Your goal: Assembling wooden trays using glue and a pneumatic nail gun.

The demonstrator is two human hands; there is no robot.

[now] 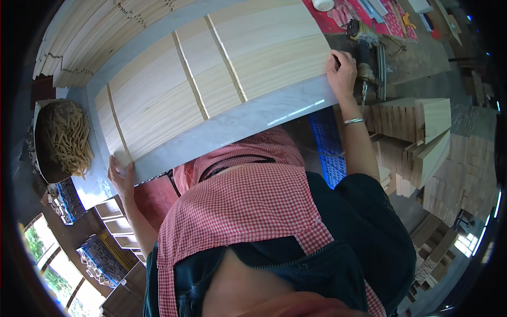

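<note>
A pale wooden panel (153, 100) lies flat on a grey marbled tabletop (237, 122), with three narrow grooves running across it from near edge to far edge. At its near left corner, my left hand (122, 177) grips the edge between thumb and fingers. My right hand (343, 74) has its fingers curled at the right end of the same panel, a bracelet on the wrist. The fingertips of the right hand are partly hidden.
Stacked thin boards (105, 31) stand along the far left. A bin of tan strips (68, 137) sits left of the table. To the right are a dark tool (364, 58), a red cloth (346, 13) and piled wood blocks (412, 121). A blue crate (326, 145) is below the table.
</note>
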